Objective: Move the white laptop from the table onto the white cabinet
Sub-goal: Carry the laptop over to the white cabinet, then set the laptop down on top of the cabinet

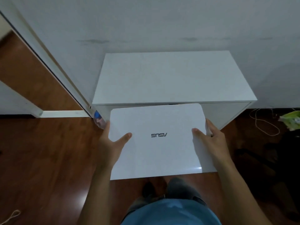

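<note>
So the left hand [112,142] is clamped on the left edge of the closed glossy white laptop [159,142], thumb lying flat on the lid. The laptop hangs in the air between both hands, lid up and roughly level, long axis running left to right, logo upside down from here so its top faces the person. Its far edge points at the plain white rectangular cabinet [172,77], just past the fingertips. Right hand [209,142] grips the right edge the same way.
</note>
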Action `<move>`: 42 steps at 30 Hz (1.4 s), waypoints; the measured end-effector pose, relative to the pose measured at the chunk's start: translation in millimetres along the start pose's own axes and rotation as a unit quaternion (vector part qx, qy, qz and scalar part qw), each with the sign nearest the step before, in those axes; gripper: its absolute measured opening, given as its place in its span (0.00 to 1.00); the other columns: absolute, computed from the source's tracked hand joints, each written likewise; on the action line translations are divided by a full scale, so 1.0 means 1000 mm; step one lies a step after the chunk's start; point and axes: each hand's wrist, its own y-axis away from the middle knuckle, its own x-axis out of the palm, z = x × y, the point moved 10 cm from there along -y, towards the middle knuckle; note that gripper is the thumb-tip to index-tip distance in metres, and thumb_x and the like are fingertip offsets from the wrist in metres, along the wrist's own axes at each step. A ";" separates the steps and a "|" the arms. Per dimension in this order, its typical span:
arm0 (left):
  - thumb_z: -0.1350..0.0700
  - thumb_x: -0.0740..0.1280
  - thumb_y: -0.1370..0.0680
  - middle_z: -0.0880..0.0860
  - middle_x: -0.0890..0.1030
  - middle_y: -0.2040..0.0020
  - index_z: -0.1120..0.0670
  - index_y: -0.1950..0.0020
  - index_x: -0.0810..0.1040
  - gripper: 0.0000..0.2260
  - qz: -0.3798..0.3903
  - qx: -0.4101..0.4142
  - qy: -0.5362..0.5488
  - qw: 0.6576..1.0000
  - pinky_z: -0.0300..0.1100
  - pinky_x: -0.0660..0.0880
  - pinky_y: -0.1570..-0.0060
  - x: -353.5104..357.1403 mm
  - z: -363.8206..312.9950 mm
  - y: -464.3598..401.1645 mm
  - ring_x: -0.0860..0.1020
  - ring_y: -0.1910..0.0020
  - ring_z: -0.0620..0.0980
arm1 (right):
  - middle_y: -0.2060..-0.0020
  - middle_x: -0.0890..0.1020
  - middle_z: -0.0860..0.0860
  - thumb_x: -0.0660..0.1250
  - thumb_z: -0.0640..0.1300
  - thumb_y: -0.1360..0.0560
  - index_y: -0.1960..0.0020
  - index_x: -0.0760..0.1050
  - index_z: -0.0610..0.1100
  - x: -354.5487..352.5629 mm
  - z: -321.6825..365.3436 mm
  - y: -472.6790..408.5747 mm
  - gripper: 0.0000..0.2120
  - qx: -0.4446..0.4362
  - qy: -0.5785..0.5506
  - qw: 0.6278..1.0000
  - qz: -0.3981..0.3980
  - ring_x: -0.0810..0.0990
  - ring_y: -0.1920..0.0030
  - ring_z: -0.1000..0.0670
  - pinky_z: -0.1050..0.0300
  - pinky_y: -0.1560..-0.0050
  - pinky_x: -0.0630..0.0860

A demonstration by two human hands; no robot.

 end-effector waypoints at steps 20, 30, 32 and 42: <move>0.42 0.80 0.33 0.50 0.71 0.24 0.49 0.20 0.65 0.44 -0.015 -0.107 0.038 0.993 0.53 0.70 0.29 0.022 -0.036 -0.270 0.70 0.25 0.54 | 0.38 0.83 0.51 0.69 0.52 0.19 0.22 0.74 0.50 0.118 0.103 -0.239 0.26 0.046 0.051 0.998 -0.007 0.82 0.40 0.46 0.47 0.37 0.79; 0.41 0.78 0.32 0.55 0.80 0.33 0.55 0.28 0.74 0.36 0.017 -0.097 -0.036 0.994 0.54 0.78 0.37 0.025 -0.060 -0.363 0.79 0.35 0.58 | 0.45 0.83 0.41 0.67 0.53 0.18 0.39 0.80 0.35 0.160 0.120 -0.289 0.21 0.080 0.105 0.990 -0.039 0.78 0.51 0.43 0.50 0.51 0.72; 0.40 0.76 0.30 0.56 0.75 0.26 0.56 0.22 0.68 0.41 0.018 -0.102 -0.056 0.993 0.54 0.73 0.32 0.028 -0.064 -0.378 0.73 0.28 0.60 | 0.48 0.85 0.38 0.68 0.53 0.19 0.47 0.80 0.33 0.167 0.126 -0.301 0.21 0.077 0.110 0.990 -0.043 0.78 0.56 0.44 0.50 0.56 0.71; 0.40 0.75 0.28 0.58 0.79 0.32 0.57 0.27 0.72 0.35 0.024 -0.102 -0.098 0.990 0.53 0.74 0.39 0.035 -0.075 -0.442 0.76 0.34 0.61 | 0.55 0.83 0.42 0.69 0.53 0.20 0.51 0.77 0.33 0.200 0.147 -0.350 0.21 0.069 0.136 0.987 -0.042 0.77 0.59 0.47 0.54 0.61 0.70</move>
